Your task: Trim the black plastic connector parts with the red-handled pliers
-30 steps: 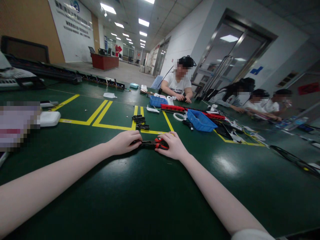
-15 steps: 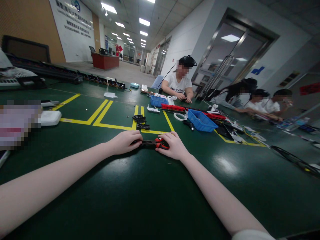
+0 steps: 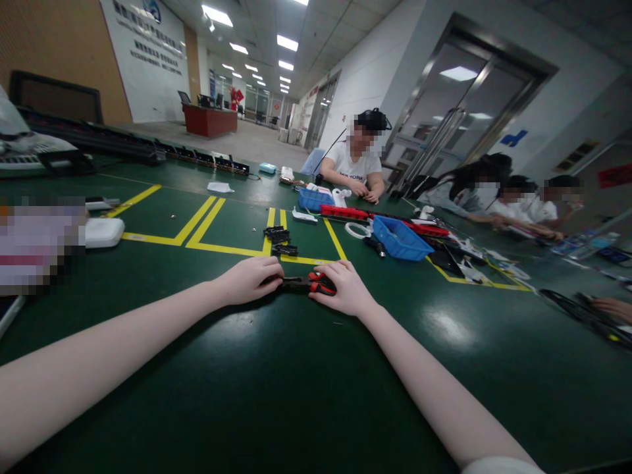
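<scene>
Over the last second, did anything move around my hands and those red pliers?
Almost nothing. The left hand and right hand stay closed around the red-handled pliers on the green table. The small black parts and blue bin behind lie as before. Only the view shifted slightly.

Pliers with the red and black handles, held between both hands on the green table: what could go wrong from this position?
1. The left hand closes around the nose end of the pliers while the right hand grips the handles; a squeeze might pinch the left fingers.
2. What the left hand covers is hidden, so a small part could slip out unnoticed.
3. The black parts lie loose just beyond the hands; a slip forward might scatter them.
</scene>
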### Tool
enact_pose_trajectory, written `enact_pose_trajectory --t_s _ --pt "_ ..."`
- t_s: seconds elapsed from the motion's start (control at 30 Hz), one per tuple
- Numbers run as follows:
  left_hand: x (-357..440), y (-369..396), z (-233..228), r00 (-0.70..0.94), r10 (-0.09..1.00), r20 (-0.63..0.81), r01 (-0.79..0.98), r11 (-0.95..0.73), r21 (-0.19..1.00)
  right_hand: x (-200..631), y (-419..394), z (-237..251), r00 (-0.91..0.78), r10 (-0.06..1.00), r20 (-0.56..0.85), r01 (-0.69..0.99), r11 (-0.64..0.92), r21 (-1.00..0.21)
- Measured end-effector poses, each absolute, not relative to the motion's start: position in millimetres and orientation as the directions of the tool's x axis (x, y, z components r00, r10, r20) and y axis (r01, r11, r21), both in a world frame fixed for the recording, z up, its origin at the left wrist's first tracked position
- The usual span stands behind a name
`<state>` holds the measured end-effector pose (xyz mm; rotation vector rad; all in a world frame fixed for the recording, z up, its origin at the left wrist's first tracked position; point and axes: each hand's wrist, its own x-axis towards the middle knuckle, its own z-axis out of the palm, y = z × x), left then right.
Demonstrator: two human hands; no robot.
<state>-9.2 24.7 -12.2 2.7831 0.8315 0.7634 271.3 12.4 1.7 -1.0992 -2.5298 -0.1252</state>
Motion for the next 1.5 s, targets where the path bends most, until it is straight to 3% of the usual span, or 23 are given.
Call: enact_pose_trajectory --t_s 1.5 --pt "-10.6 24.6 -9.5 0.72 0.556 0.415 0.469 -0.831 0.3 269.5 15.7 1.8 -0.616 0.724 0.311 0.721 0.677 -0.148"
